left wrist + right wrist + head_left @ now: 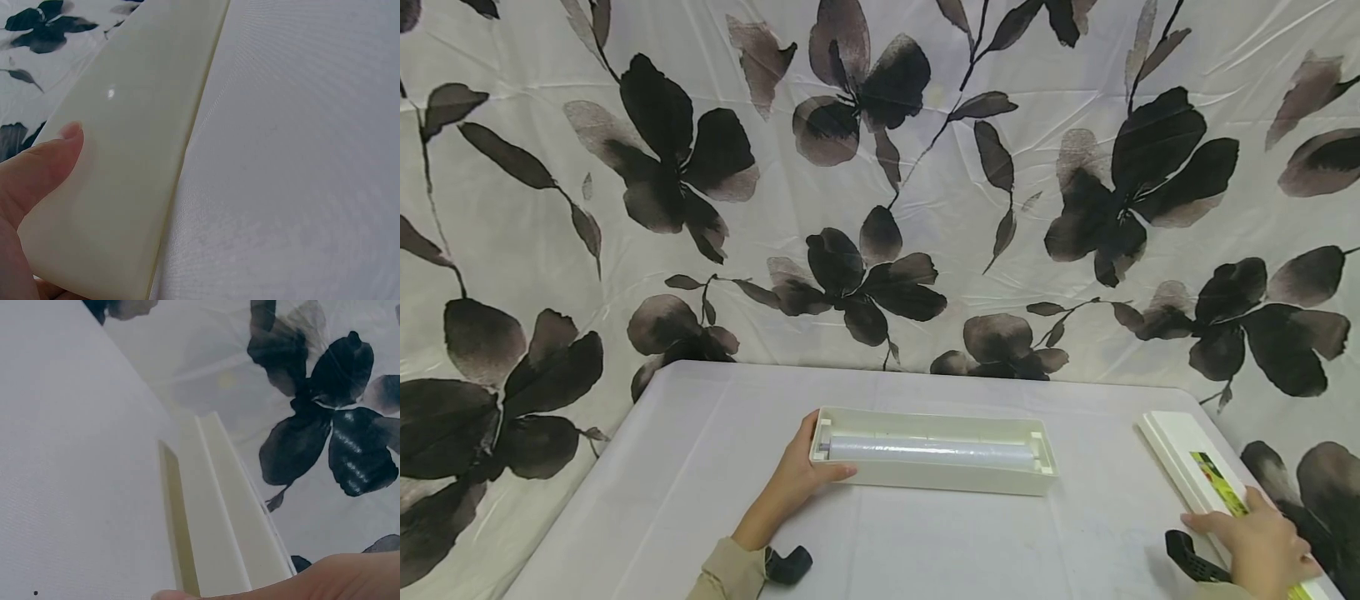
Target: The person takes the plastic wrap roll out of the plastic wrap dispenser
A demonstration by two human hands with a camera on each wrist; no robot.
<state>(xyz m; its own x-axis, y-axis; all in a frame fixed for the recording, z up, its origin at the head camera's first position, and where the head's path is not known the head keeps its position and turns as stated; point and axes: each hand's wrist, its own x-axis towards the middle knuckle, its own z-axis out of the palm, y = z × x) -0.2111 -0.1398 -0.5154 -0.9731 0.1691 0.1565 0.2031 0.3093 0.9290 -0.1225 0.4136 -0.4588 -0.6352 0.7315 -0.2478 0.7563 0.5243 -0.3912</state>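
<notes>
An open, cream-coloured long box sits on the table with a roll of clear plastic film lying along its inside. My left hand grips the box's left end, thumb on the front wall. In the left wrist view the thumb presses the smooth side of the box, while the other fingers are mostly hidden. Over at the right, my right hand holds the near part of a long white lid with a green-yellow label. The right wrist view shows the lid's ridged side beyond the hand.
A white cloth covers the table. Behind it hangs a white curtain printed with dark flowers. The lid lies along the table's right edge. Black wrist devices show beside both hands.
</notes>
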